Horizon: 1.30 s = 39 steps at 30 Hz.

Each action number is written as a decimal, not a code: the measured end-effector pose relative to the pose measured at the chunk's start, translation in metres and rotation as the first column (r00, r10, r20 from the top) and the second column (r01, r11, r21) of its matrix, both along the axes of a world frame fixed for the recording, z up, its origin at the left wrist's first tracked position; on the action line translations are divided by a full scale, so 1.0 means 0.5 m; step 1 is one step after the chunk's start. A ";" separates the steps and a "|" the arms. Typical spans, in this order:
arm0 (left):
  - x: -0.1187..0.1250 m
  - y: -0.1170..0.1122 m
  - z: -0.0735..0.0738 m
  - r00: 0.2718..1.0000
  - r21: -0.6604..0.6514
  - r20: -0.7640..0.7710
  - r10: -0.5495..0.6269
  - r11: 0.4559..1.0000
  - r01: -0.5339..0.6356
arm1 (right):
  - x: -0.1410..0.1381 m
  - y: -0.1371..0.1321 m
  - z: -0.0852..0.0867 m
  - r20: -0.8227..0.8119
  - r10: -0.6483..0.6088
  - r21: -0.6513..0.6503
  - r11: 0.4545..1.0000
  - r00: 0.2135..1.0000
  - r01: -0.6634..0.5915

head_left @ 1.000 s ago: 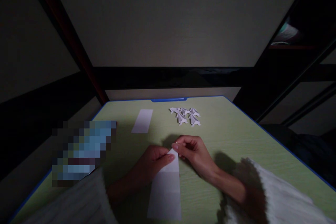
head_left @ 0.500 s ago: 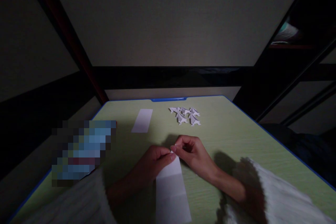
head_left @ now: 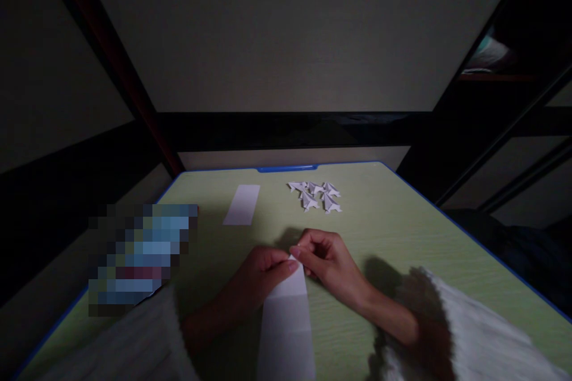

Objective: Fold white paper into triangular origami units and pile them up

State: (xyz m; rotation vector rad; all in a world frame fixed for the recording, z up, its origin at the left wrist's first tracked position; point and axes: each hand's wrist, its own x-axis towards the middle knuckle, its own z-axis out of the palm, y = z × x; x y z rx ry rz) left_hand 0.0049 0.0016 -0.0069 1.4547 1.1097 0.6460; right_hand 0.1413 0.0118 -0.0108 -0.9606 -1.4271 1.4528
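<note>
A long white paper strip (head_left: 287,324) with crosswise creases runs from between my hands down past the bottom of the view. My left hand (head_left: 268,271) pinches its far end, thumb on top. Close against it, my right hand (head_left: 324,259) pinches the same end near its right corner, thumb and index finger pressed together. The fingertips of both hands nearly meet there and hide part of the paper's tip. Beyond my hands lie several small folded white paper figures (head_left: 308,199) in a cluster.
A flat white paper rectangle (head_left: 242,205) lies on the light green table (head_left: 384,226) at the back left. Along the left edge is a blurred-out bluish object (head_left: 147,256). A blue handle piece (head_left: 287,169) sits at the far edge, before a pale panel (head_left: 290,41).
The near part of the paper strip has swung a little to the left. Both hands keep their pinch at its far end, almost unmoved.
</note>
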 end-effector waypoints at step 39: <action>0.003 -0.012 -0.001 0.983 0.159 -0.075 0.170 0.975 -0.156 | 0.004 0.001 -0.011 -0.243 -0.214 -0.084 0.976 0.946 0.199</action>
